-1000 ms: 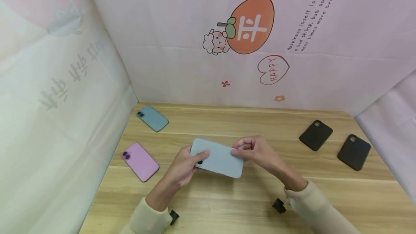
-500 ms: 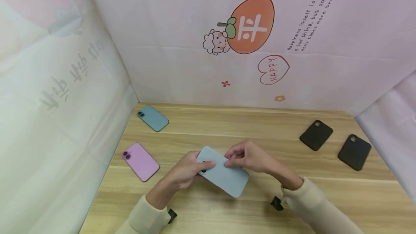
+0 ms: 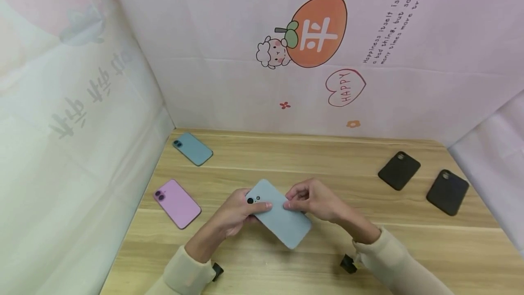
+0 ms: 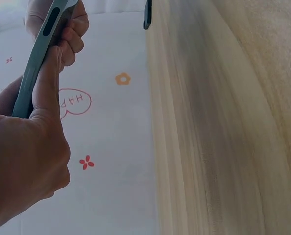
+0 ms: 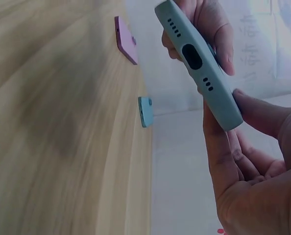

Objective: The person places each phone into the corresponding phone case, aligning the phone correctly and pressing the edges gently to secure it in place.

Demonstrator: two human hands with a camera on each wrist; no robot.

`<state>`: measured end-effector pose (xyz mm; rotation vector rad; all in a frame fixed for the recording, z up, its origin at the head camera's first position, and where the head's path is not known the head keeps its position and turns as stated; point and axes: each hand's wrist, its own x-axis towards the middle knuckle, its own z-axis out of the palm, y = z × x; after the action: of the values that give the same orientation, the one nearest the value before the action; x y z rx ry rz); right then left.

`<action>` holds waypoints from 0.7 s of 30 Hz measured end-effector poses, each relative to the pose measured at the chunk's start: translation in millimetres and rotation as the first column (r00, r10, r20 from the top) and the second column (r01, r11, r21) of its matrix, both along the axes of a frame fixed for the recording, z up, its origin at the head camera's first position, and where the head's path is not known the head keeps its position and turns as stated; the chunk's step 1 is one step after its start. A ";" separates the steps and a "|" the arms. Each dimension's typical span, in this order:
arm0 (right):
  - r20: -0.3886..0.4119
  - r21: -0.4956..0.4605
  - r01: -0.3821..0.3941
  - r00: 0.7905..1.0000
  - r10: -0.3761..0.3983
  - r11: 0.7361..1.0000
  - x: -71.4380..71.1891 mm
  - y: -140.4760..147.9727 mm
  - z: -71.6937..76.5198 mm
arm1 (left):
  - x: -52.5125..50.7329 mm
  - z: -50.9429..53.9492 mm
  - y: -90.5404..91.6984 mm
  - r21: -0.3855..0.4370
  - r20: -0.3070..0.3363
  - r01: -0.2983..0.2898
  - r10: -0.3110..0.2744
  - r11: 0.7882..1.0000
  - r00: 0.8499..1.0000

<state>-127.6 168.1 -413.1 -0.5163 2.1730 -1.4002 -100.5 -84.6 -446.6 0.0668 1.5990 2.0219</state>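
Observation:
A pale blue phone case [image 3: 282, 222] is held above the middle of the table, its back facing up and two dark round camera spots at the left end. My left hand [image 3: 234, 215] grips that end, thumb across the back and fingers underneath. At the far long edge my right hand [image 3: 317, 199] pinches it between thumb and fingers. The right wrist view shows the case's end [image 5: 200, 63], with an oval port opening and rows of small holes. From the left wrist, the case [image 4: 37, 61] is edge-on with a dark underside; whether a phone sits inside, I cannot tell.
On the wooden table [image 3: 286, 154], a blue phone [image 3: 193, 150] and a pink phone [image 3: 178, 205] lie at the left. Two black phone cases, one nearer the back [image 3: 399, 171] and another black case [image 3: 447, 193], lie at the right. A printed cloth [image 3: 229, 94] rises behind.
The case has turned clockwise, its right end swinging toward me. My right hand has moved left from the right corner to the middle of the far edge. Both camera spots now show.

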 end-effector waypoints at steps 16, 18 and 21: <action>0.267 -0.183 0.215 0.950 -0.162 0.959 16.6 3.2 -29.4 | -10.5 -8.0 -6.8 -0.083 -0.029 0.004 -0.007 0.997 1.000; 0.285 -0.187 0.225 0.944 -0.166 0.956 19.4 3.2 -33.8 | -10.0 -9.4 -7.7 -0.110 -0.030 0.022 -0.025 0.994 0.999; 0.317 -0.196 0.228 0.935 -0.158 0.954 23.8 2.3 -40.9 | -8.7 -11.5 -8.7 -0.170 -0.036 0.050 -0.057 0.984 0.998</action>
<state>-103.8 170.4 -454.0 -0.1543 1.8693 -1.7273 -109.2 -93.3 -458.1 0.0869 1.7697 1.8481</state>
